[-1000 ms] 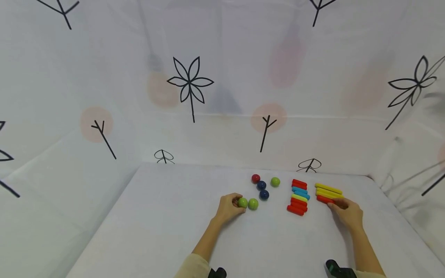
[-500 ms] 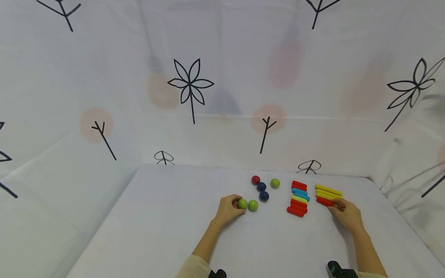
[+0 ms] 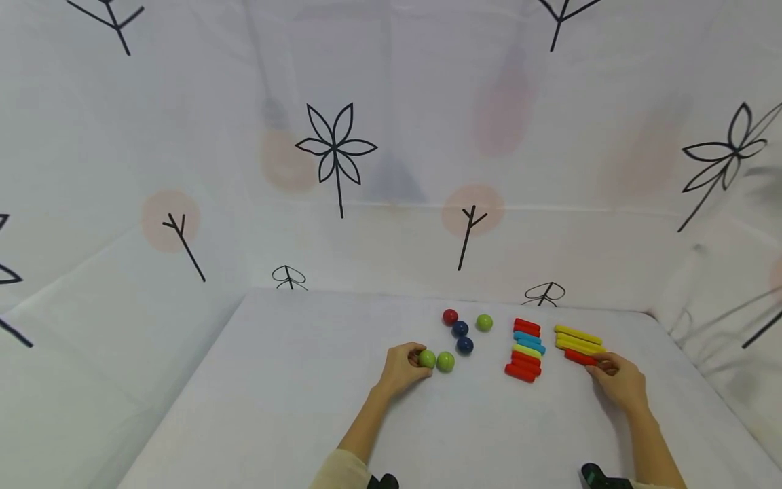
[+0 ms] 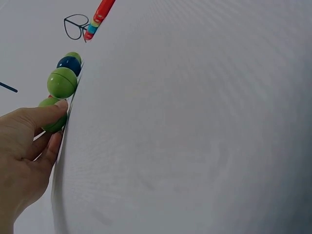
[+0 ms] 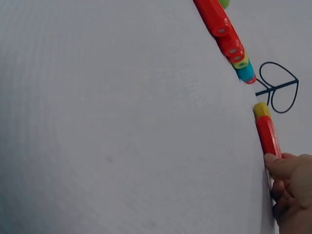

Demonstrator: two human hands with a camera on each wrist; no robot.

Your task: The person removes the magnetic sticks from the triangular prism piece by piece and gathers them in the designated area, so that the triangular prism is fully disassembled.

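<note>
My left hand [image 3: 402, 370] pinches a green ball [image 3: 427, 358] on the white table, its thumb and fingers curled round it. Just to the right sits a second green ball [image 3: 446, 362]. In the right wrist view, my right hand [image 5: 295, 183] grips the near end of a red stick [image 5: 268, 136] between thumb and fingers. That stick lies on the table in front of several yellow sticks [image 3: 578, 340]. Left of these is a column of red, blue and light yellow sticks [image 3: 523, 360].
Behind the left hand are two dark blue balls [image 3: 465, 346], a red ball [image 3: 450, 316] and another green ball [image 3: 485, 322]. A white cloth with drawn plants [image 3: 336, 147] hangs behind the table [image 3: 275, 394].
My right hand has shifted a little to the right with the red stick, which now sits offset from the yellow ones. The left hand keeps its hold on the green ball.
</note>
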